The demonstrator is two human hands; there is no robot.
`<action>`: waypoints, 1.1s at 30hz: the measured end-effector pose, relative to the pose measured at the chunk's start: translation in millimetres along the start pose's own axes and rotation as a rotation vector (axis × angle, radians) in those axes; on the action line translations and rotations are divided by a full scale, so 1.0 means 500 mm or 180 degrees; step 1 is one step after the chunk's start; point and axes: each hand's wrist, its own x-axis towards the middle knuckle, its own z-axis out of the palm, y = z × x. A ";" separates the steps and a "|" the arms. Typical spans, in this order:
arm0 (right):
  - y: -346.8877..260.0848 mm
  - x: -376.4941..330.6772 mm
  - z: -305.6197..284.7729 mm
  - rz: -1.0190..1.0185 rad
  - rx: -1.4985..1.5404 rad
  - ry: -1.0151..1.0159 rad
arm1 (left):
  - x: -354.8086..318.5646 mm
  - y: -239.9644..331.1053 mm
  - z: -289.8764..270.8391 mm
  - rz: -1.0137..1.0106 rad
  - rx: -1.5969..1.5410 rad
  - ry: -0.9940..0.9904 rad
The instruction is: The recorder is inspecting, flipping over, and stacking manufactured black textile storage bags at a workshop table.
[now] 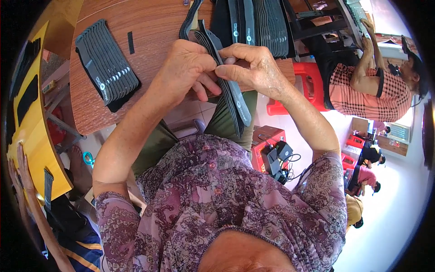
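Observation:
A bundle of long, flat grey-and-black fabric straps [239, 104] is gripped between my two hands above the table's near edge. Its lower ends hang over my lap, and its upper ends reach past my fingers onto the table. My left hand [186, 63] pinches the straps from the left, with its lower fingers curled loosely. From the other side, my right hand [256, 68] squeezes them between thumb and fingers. Left of my hands lies a fanned stack of similar straps [106, 63], beside a short black strip [131, 42]. More straps [272, 27] lie in rows at the far right.
The brown wooden table [149, 31] ends just before my lap. A red stool [308, 86] and a person in a checked shirt [376, 93] are at right. Another person's hands rest on a yellow table [38, 149] at left. Black adapters [277, 156] sit on a red box.

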 end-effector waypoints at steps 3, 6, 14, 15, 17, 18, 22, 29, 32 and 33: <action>-0.010 -0.001 0.003 -0.0225 -0.0017 0.0134 | -0.004 -0.001 0.008 0.0048 0.0172 0.0137; -0.003 0.000 0.007 -0.0165 0.0013 0.0137 | 0.003 -0.006 0.011 0.0024 0.0178 0.0221; -0.005 0.010 0.002 -0.0426 -0.0205 0.0051 | 0.004 -0.007 0.012 0.0144 -0.0168 0.0262; -0.002 0.012 0.003 -0.0148 0.0196 0.0104 | 0.005 -0.005 0.013 0.0145 -0.0122 0.0331; 0.009 0.012 0.005 0.0147 0.0588 0.0171 | 0.008 -0.005 0.014 0.0139 -0.0082 0.0380; 0.016 0.011 0.008 0.0085 0.0515 0.0201 | 0.008 -0.006 0.015 0.0100 -0.0037 0.0384; 0.011 0.003 -0.001 -0.0005 0.0649 0.0068 | 0.008 -0.005 0.013 0.0000 0.0053 0.0292; 0.006 0.010 -0.006 0.0039 0.0399 -0.0038 | 0.008 0.005 0.017 -0.0054 0.0096 0.0288; 0.015 0.016 -0.004 -0.0270 0.0020 0.0093 | 0.015 0.000 0.018 -0.0311 0.0409 0.0365; 0.009 0.016 -0.004 -0.0267 0.0017 0.0096 | 0.013 -0.002 0.020 -0.0191 0.0380 0.0322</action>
